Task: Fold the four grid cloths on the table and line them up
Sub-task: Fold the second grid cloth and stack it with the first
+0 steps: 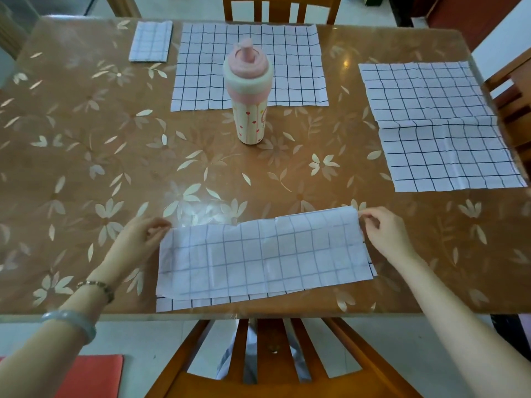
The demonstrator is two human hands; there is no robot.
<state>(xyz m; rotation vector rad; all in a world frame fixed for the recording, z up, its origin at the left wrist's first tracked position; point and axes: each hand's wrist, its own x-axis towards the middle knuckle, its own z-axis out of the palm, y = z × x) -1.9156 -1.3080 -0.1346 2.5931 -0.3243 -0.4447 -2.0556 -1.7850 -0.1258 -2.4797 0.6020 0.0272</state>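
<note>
Beyond the chair back (267, 354), the near cloth (264, 259) was laid at the front edge of the counter (86, 168), folded once, its far corners pinched by the left grip (140, 235) and the right grip (385, 228). One folded cloth (150, 41) was set far left. The middle cloth (287, 53), behind a bottle (248, 96), and the right cloth (431, 124) were yet to be folded.

Home dining room: a wooden table (86, 168) under a glossy flower-printed cover, with slat-backed wooden chairs, one (270, 340) just behind the fingers (156, 225) and another (280, 10) far beyond them. A pink heart-printed drink bottle (249, 104) stands mid-table, ahead of the fingers. Pale floor tiles (138, 337) show below.
</note>
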